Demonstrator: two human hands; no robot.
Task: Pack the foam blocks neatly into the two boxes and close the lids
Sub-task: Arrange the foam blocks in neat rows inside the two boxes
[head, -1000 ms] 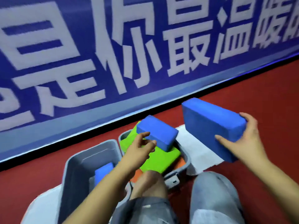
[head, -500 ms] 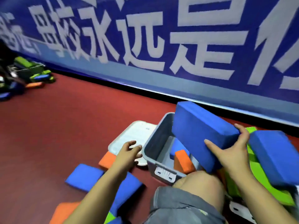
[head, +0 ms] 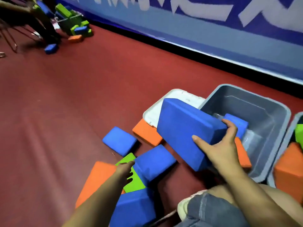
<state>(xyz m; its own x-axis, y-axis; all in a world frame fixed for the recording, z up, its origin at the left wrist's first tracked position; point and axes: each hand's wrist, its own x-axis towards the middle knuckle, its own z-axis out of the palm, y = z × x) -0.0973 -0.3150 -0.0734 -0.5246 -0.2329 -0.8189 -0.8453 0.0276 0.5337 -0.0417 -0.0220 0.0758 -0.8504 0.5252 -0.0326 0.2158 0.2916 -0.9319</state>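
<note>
My right hand (head: 219, 145) grips a large blue foam block (head: 185, 130) by its end, tilted over the near left rim of a grey box (head: 270, 108). Inside that box stand a small blue block (head: 237, 123) and an orange block (head: 242, 153). A second box (head: 282, 145) at the right edge holds orange and green blocks. My left hand (head: 126, 171) reaches over a green block (head: 131, 182) among loose blocks on the floor, its fingers near a blue block (head: 154, 166); nothing is held in it. A white lid (head: 164, 105) lies left of the grey box.
Loose blue blocks (head: 119, 140), orange blocks (head: 96, 179) and another blue one (head: 132, 208) lie on the red floor (head: 82, 95). A blue banner wall (head: 196, 30) runs behind. Far left, another box with scattered blocks (head: 73, 27) and chair legs. My knee (head: 229, 207) is at the bottom right.
The view has swung left and down. My right hand has carried the large blue block leftward over the grey box's near rim. My left hand has dropped toward the loose floor blocks.
</note>
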